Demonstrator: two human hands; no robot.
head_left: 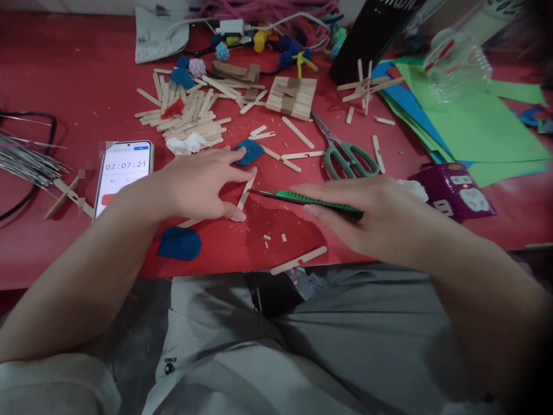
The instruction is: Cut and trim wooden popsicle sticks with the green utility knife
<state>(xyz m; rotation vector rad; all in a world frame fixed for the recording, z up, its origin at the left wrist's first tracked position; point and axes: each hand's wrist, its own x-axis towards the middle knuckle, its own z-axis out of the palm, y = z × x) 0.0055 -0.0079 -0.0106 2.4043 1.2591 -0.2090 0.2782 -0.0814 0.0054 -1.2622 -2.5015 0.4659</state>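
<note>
My left hand (pixel 203 178) holds a small wooden craft stick (pixel 245 194) down on the red table, thumb at its near end and a finger at its far end. My right hand (pixel 367 210) grips a green utility knife (pixel 322 203), and its blade tip meets the stick near the middle. Under the left fingertips lies a blue felt piece (pixel 249 152). Another blue felt piece (pixel 179 243) is below the left wrist. A notched stick (pixel 299 260) rests near the table's front edge, with tiny wood chips (pixel 284 237) scattered behind it.
Scissors (pixel 345 153), a stick pile (pixel 192 112) and a stick bundle (pixel 291 97) lie beyond the hands. A phone (pixel 125 170) showing a timer is at left, beside metal wires (pixel 26 158). Rightward are a purple box (pixel 458 190), green paper sheets (pixel 466 127) and a dark bottle (pixel 371 37).
</note>
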